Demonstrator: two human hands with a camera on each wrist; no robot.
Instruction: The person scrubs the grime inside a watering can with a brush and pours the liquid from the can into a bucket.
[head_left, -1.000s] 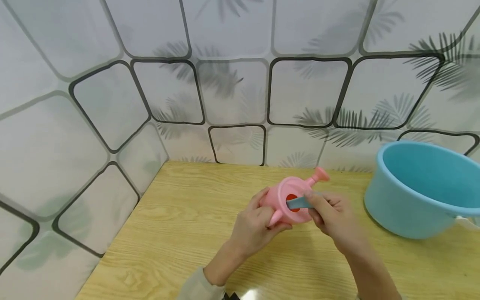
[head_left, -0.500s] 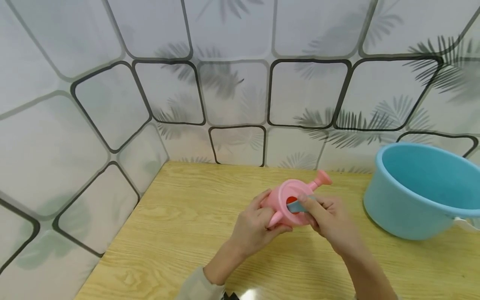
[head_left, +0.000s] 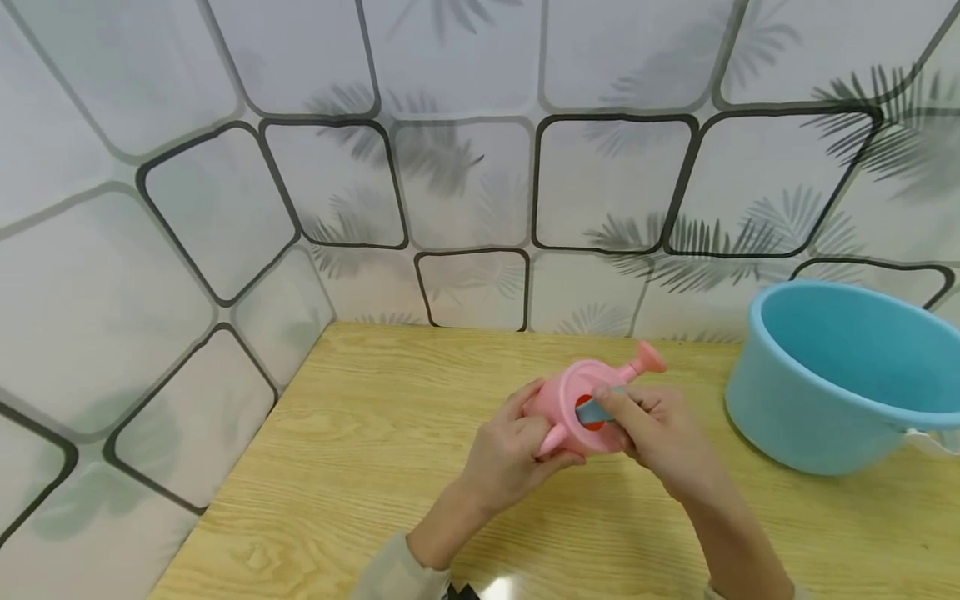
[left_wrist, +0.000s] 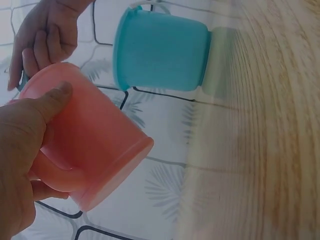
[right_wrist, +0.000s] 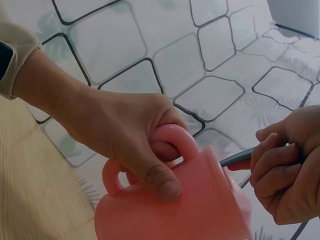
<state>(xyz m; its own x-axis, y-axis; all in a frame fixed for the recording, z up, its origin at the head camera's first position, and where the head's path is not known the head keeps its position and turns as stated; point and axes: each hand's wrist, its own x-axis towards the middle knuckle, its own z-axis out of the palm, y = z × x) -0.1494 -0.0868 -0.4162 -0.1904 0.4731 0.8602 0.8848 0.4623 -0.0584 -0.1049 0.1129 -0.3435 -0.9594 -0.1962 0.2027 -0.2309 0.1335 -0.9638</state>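
A pink watering can is tilted in the air above the table, its open top turned toward the right hand. The left hand grips it by its handle and side; in the right wrist view the left thumb lies on the can's wall. Between thumb and fingers the right hand pinches a blue-grey tool, whose far end reaches into the can's mouth, over something red inside. That end is hidden in the right wrist view, where the tool's shaft enters at the rim.
A large light-blue bucket with a white handle stands on the wooden table at the right, near the back wall. Patterned wall covering rises behind the table and along its left side.
The right hand and the tool have shifted slightly left, and less of the tool shows outside the fingers. The can has moved slightly down and right, still in the left hand.
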